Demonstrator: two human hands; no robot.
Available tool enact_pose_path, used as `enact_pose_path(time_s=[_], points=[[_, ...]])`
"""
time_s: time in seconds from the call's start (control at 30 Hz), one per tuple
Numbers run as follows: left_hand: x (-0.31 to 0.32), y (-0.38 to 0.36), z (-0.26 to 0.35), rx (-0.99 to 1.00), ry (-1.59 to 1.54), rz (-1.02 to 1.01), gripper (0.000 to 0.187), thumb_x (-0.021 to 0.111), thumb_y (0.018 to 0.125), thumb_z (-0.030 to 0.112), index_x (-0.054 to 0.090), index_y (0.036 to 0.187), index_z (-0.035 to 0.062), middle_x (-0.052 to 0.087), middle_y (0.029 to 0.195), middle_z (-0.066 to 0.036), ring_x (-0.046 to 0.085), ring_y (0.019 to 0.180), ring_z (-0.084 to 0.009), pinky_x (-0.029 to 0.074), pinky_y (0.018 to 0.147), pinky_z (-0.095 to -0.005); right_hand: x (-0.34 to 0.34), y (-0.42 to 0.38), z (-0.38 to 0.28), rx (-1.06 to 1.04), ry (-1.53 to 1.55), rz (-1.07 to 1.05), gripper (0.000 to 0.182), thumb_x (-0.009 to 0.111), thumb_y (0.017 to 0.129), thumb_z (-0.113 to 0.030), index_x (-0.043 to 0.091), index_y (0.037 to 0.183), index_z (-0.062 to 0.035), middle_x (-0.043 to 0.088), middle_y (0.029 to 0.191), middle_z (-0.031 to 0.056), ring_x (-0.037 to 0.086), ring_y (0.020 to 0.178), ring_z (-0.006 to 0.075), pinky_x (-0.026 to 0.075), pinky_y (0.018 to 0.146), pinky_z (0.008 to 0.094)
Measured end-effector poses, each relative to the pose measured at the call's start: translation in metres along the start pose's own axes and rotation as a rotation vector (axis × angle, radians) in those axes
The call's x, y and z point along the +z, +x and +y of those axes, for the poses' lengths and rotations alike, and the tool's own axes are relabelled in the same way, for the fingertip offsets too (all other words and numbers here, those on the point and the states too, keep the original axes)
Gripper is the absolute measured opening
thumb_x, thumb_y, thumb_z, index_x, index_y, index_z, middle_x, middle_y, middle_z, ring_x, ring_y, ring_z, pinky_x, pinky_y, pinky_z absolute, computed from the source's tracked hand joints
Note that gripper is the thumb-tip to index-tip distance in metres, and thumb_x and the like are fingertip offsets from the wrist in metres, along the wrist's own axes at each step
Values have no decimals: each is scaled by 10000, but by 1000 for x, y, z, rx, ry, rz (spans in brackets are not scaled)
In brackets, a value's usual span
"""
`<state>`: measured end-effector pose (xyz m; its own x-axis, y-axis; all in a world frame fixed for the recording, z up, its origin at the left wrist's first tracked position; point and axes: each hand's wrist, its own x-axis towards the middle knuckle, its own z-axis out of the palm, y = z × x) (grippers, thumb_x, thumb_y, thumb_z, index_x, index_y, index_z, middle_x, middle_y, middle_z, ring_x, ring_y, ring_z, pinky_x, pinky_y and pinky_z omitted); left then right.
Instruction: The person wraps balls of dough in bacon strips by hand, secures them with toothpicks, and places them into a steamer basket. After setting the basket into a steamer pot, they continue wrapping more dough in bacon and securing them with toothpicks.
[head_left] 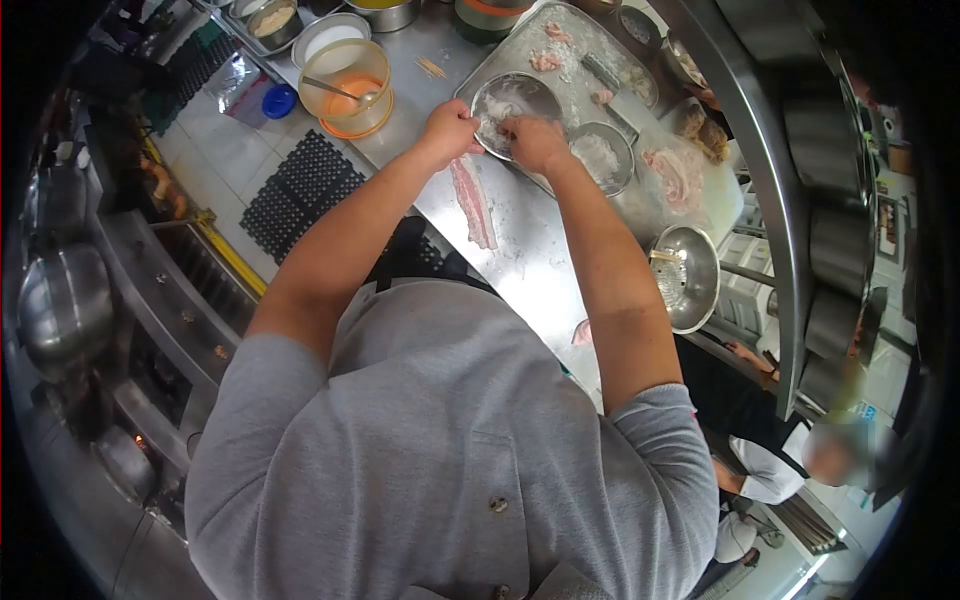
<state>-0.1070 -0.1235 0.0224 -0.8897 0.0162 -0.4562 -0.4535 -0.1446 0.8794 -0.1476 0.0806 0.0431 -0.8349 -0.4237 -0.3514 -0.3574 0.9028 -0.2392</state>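
Observation:
My left hand (449,134) is closed at the near left rim of a metal bowl (545,92) with white powder inside. A long strip of raw, pale pink meat (472,205) runs from just below this hand across the steel counter toward me. My right hand (537,142) reaches into the same bowl, fingers curled down at the powder; what they pinch is hidden. Right beside it stands a second metal bowl (598,158) holding white powder. Both bowls are by a floured metal tray (500,62) with small pieces of raw meat on it.
At the left stands a plastic tub (345,62) with orange liquid and a spoon. Toothpicks (431,68) lie nearby. More raw meat (677,180) and a metal colander (690,278) are at the right. A steel shelf (765,200) overhangs that side. Another person (770,468) is beyond.

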Motion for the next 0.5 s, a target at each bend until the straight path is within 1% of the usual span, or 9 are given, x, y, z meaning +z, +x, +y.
enact_pose_path(time_s=[0.03,0.07,0.13,0.27,0.33,0.37,0.43,0.47,0.5], points=[[3,-1,0,13,27,28,219,693,1050,0,526,910,23,597,927,-107,758,767,-258,742,671,-426,-1,-2,1,3,-51,-68,389,648,977,-162,823,1316,-237,804,1361,103,721,1329,324,432,1171,556],[5,-3,0,13,50,31,219,693,1050,0,526,910,23,597,927,-107,758,767,-258,742,671,-426,-2,-3,2,1,-29,-59,389,648,977,-162,823,1316,-237,804,1361,103,721,1329,324,432,1171,556],[9,-7,-1,-11,28,47,215,692,1050,0,527,915,25,596,926,-107,755,756,-257,743,675,-427,-7,-3,5,10,-18,-167,396,646,977,-167,823,1322,-246,798,1388,92,714,1351,317,427,1176,569],[21,-13,-6,6,40,61,213,686,1053,-2,528,913,30,591,921,-105,752,754,-256,745,681,-433,-5,-1,21,-29,13,-230,412,640,971,-166,820,1333,-247,796,1399,81,713,1359,306,448,1167,560],[23,-12,-6,75,113,73,202,690,1050,2,538,920,33,591,909,-100,761,770,-257,732,663,-422,1,2,36,-132,95,-180,423,575,962,-156,811,1312,-190,809,1302,160,739,1272,361,554,1075,479],[24,-11,-7,83,112,70,202,690,1050,2,538,920,33,591,909,-100,761,770,-257,732,663,-422,8,3,44,-131,90,-173,423,575,962,-156,811,1312,-190,809,1302,160,739,1272,361,554,1075,479],[25,-10,1,112,216,13,126,689,1053,44,570,1018,25,623,984,-98,758,795,-246,733,722,-389,11,9,53,-194,169,-144,427,586,951,-137,802,1320,-137,807,1295,187,745,1253,364,560,1076,442],[27,-11,6,122,205,21,126,689,1053,44,570,1018,25,623,984,-98,758,795,-246,733,722,-389,9,12,54,-202,155,-143,427,586,951,-137,802,1320,-137,807,1295,187,745,1253,364,560,1076,442],[29,-14,10,104,297,44,127,693,1050,45,578,1002,21,629,980,-98,753,795,-236,730,714,-390,10,14,54,-205,161,-188,420,601,948,-142,799,1318,-116,810,1285,186,752,1230,354,563,1063,432]])
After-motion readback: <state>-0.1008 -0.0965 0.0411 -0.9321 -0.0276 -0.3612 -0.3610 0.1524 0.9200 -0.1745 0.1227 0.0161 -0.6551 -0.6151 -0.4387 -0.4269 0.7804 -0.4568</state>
